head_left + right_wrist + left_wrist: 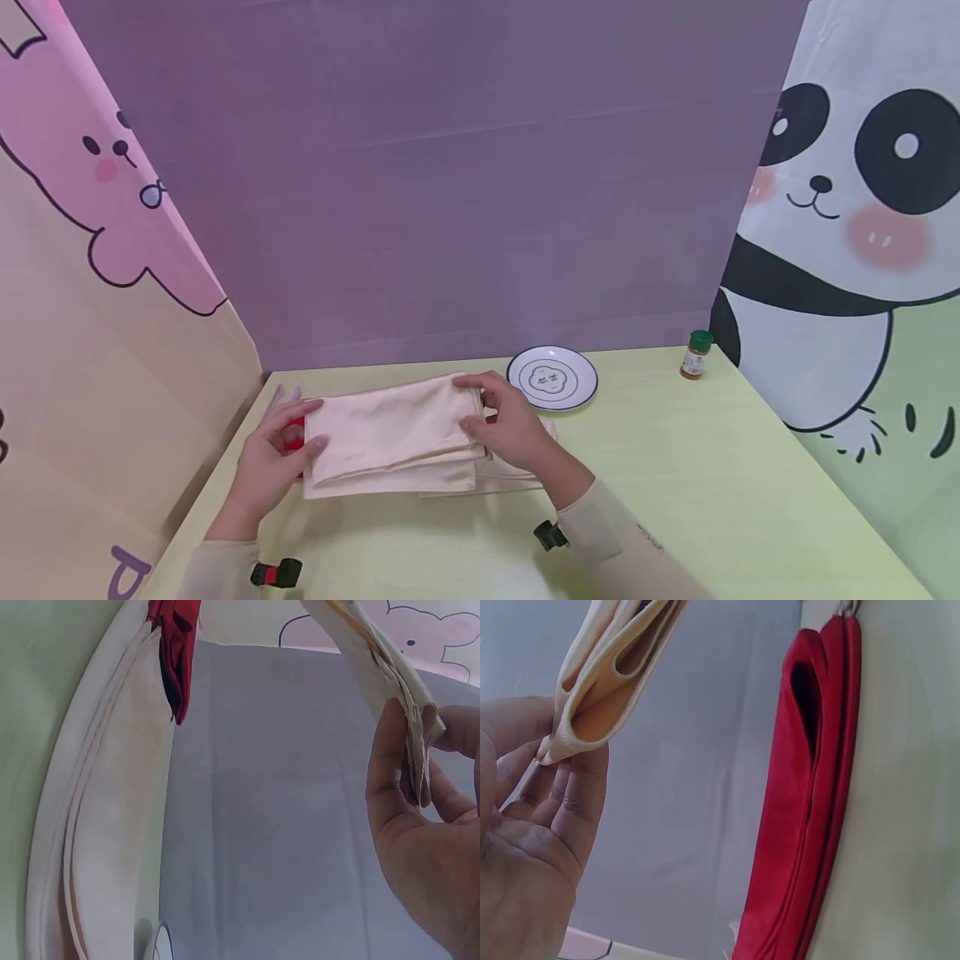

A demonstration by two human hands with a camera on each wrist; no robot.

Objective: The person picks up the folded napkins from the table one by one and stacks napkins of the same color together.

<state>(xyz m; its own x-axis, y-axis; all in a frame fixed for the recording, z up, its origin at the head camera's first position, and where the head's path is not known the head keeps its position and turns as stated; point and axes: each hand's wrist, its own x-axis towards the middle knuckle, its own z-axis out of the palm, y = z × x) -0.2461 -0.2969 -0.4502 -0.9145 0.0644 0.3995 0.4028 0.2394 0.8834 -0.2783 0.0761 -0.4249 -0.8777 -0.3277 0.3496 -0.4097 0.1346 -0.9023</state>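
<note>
A folded cream cloth napkin is held up above the table between both hands. My left hand pinches its left edge between thumb and fingers; the left wrist view shows the looped layers of the fold there. At the opposite edge, my right hand pinches the stacked layers, thumb in front. Below it lies a folded red cloth, mostly hidden in the head view. Another folded cream cloth lies on the table to the right of the red one, partly covered by the raised napkin in the head view.
A white plate with a dark rim stands at the back, beyond the right hand. A small jar with a green lid is at the back right corner. Pale purple handles show behind the left hand. A purple backdrop borders the table.
</note>
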